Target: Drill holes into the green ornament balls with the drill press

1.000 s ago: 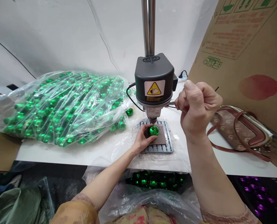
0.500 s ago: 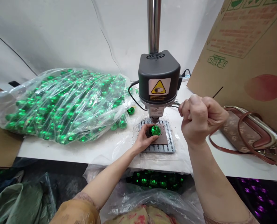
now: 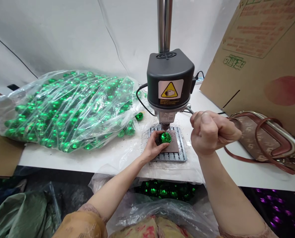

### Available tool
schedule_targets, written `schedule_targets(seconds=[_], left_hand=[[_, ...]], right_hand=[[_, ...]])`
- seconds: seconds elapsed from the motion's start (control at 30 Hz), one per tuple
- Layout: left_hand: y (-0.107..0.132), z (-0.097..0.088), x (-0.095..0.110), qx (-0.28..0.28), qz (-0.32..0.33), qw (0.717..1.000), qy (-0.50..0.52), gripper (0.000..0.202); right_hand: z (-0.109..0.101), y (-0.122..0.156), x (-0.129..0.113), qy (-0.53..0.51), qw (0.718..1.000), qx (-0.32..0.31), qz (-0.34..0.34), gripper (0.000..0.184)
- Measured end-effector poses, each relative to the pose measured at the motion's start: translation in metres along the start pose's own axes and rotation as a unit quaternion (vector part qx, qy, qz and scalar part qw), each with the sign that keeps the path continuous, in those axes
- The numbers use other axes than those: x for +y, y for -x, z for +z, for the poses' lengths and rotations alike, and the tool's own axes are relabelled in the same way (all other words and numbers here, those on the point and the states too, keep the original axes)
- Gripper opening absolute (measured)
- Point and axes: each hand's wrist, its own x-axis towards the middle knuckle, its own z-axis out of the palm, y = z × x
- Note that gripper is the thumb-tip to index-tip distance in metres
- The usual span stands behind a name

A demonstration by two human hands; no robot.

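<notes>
My left hand (image 3: 156, 144) grips a shiny green ball (image 3: 166, 137) between thumb and fingers. The ball rests on a brown pad (image 3: 173, 145) laid over the slotted metal base (image 3: 182, 153) of a small drill press (image 3: 171, 79). Directly above the ball is the drill chuck (image 3: 165, 126), its tip at or just over the ball's top; whether it touches I cannot tell. My right hand (image 3: 213, 132) is closed in a fist around the press's feed lever (image 3: 190, 110), most of which the fingers hide.
A clear plastic bag (image 3: 70, 112) of many green balls lies left, with a loose green ball (image 3: 139, 116) beside it. More green balls (image 3: 167, 191) sit below the table's front edge. A handbag (image 3: 264, 135) and cardboard box (image 3: 264, 66) stand right. Purple balls (image 3: 276, 208) are lower right.
My right hand, still on the lever, has come slightly lower, and the chuck sits a little lower over the ball. The left hand and the ball have stayed in place.
</notes>
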Motion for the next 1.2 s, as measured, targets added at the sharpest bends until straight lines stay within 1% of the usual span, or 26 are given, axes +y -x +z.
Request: schedule_targets(seconds=[0.13,0.37,0.47,0.53,0.6,0.63,0.67,0.73,0.77,0.8,0.83,0.87,0.9,0.97,1.0,1.03,1.07,1.1,1.13,1.2], left_hand=[[0.000,0.001,0.001,0.003,0.006,1.000,0.009,0.058],[0.000,0.000,-0.001,0.004,0.006,1.000,0.006,0.057],[0.000,0.000,-0.002,0.006,0.003,1.000,0.002,0.056],[-0.001,0.001,0.000,0.007,0.004,1.000,-0.005,0.056],[0.000,0.003,0.003,0.025,0.015,0.999,-0.029,0.053],[0.002,0.003,0.006,0.045,0.024,0.997,-0.055,0.051],[0.007,0.004,0.010,0.073,0.034,0.993,-0.090,0.049],[0.024,0.006,0.018,0.132,0.062,0.974,-0.173,0.044],[0.036,0.006,0.023,0.143,0.081,0.964,-0.208,0.044],[0.051,0.006,0.026,0.130,0.108,0.957,-0.235,0.044],[0.067,0.006,0.030,0.091,0.146,0.951,-0.256,0.046],[0.084,0.006,0.032,0.029,0.193,0.941,-0.278,0.048],[0.100,0.004,0.035,-0.038,0.244,0.918,-0.311,0.050],[0.126,0.001,0.037,-0.146,0.329,0.843,-0.400,0.049],[0.134,-0.002,0.037,-0.186,0.356,0.808,-0.431,0.048],[0.137,-0.006,0.037,-0.210,0.368,0.787,-0.448,0.046],[0.135,-0.011,0.036,-0.220,0.369,0.785,-0.446,0.044],[0.128,-0.017,0.035,-0.215,0.360,0.798,-0.432,0.041],[0.116,-0.024,0.034,-0.196,0.340,0.822,-0.414,0.036],[0.077,-0.040,0.032,-0.115,0.266,0.876,-0.386,0.024]], right_hand=[[-0.002,0.002,0.003,0.004,1.000,0.000,-0.020,0.049],[-0.006,0.011,0.007,-0.011,0.998,-0.028,-0.057,0.046],[-0.005,0.012,0.005,-0.002,0.998,-0.021,-0.060,0.048],[0.000,0.004,0.000,0.001,1.000,0.001,-0.026,0.049],[0.009,-0.010,-0.007,0.006,0.999,0.025,0.047,0.049],[0.013,-0.019,-0.010,0.005,0.995,0.023,0.093,0.048],[0.017,-0.028,-0.013,0.011,0.992,0.024,0.122,0.047],[0.024,-0.041,-0.016,0.020,0.988,0.011,0.156,0.045],[0.025,-0.046,-0.017,0.022,0.987,0.007,0.160,0.044],[0.026,-0.048,-0.017,0.023,0.987,0.005,0.161,0.044],[0.026,-0.049,-0.017,0.021,0.987,0.003,0.160,0.044],[0.026,-0.049,-0.016,0.020,0.987,0.004,0.158,0.044],[0.025,-0.049,-0.016,0.018,0.987,0.005,0.157,0.043],[0.024,-0.046,-0.016,0.017,0.987,0.005,0.160,0.043],[0.023,-0.046,-0.016,0.017,0.987,0.006,0.162,0.043],[0.023,-0.045,-0.016,0.017,0.987,0.007,0.162,0.043],[0.023,-0.045,-0.016,0.016,0.987,0.009,0.161,0.043],[0.023,-0.045,-0.016,0.015,0.987,0.010,0.158,0.043],[0.023,-0.045,-0.016,0.014,0.988,0.011,0.155,0.043],[0.023,-0.046,-0.016,0.016,0.988,0.014,0.152,0.043]])
